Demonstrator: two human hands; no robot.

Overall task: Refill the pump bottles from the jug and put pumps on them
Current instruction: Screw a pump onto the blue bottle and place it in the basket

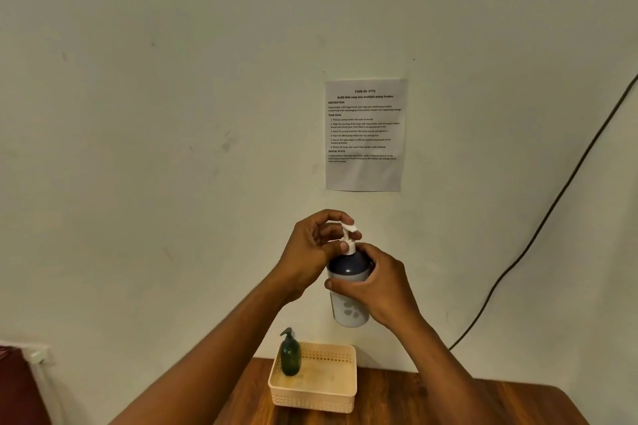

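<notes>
materials and finishes as i read them from the head camera

the held bottle (348,290) looks like smooth plastic, dark and slightly glossy at the shoulder, pale and matt lower down with faint printed marks; its pump (348,235) is white plastic with a dull sheen. the green bottle (290,355) appears translucent and glossy, glass or plastic i cannot tell, with a dark matt pump. the basket (312,390) is cream plastic, perforated walls, satin finish. the table (431,400) is brown wood, smooth, low gloss. the notice (365,134) is matt white paper, lightly creased. the wall (172,114) is matt paint, scuffed. the cable (552,207) looks rubbery black.
</notes>
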